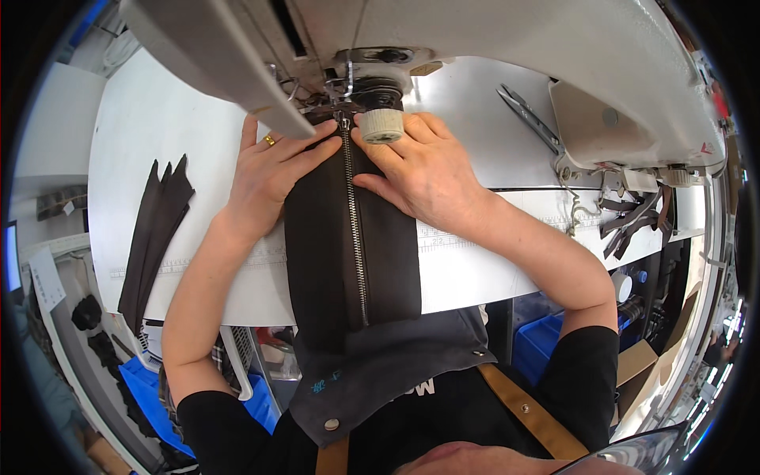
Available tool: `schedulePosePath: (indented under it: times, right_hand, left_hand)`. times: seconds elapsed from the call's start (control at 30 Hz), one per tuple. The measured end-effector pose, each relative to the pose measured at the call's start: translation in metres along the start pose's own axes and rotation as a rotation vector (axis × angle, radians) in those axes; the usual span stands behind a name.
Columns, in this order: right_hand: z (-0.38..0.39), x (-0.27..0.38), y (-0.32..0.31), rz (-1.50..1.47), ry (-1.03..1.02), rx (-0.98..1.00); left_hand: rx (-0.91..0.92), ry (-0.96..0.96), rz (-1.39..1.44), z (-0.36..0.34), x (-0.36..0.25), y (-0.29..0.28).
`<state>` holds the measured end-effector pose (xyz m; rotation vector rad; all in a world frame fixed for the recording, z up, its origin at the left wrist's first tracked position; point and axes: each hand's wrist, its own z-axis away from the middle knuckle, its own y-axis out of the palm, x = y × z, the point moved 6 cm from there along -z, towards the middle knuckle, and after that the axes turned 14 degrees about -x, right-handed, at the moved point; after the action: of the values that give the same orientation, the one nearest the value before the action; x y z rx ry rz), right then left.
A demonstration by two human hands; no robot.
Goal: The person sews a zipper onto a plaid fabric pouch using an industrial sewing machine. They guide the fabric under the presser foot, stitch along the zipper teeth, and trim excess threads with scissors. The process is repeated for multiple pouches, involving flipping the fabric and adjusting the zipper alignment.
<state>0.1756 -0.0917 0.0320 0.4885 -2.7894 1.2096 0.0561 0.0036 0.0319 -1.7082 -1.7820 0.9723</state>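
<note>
Left hand and right hand lie spread open, gripping nothing, on dark rectangular fabric. Between them runs a silver metal zipper.

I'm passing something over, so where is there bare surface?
Between the dark fabric strips and the left hand; also between the right hand and the scissors. It's crowded under the sewing machine, around the zippered cloth.

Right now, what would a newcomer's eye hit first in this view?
The shiny metal zipper running down the dark cloth at center, with the left hand and right hand spread on either side. Next, the big pale sewing machine arching across the top. Then the dark pointed strips on the white table at left.
</note>
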Motion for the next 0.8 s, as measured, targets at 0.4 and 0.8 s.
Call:
schedulePosePath:
  times: [0.4,0.8]
  right_hand:
    - [-0.0006,-0.0023,-0.0009,-0.059,0.04,-0.033]
    - [0.0012,-0.0079,0.0021,-0.06,0.058,0.038]
  left_hand:
    - [0.025,0.054,-0.067,0.0008,-0.0041,-0.0001]
    - [0.056,-0.079,0.057,0.0002,-0.0082,-0.0009]
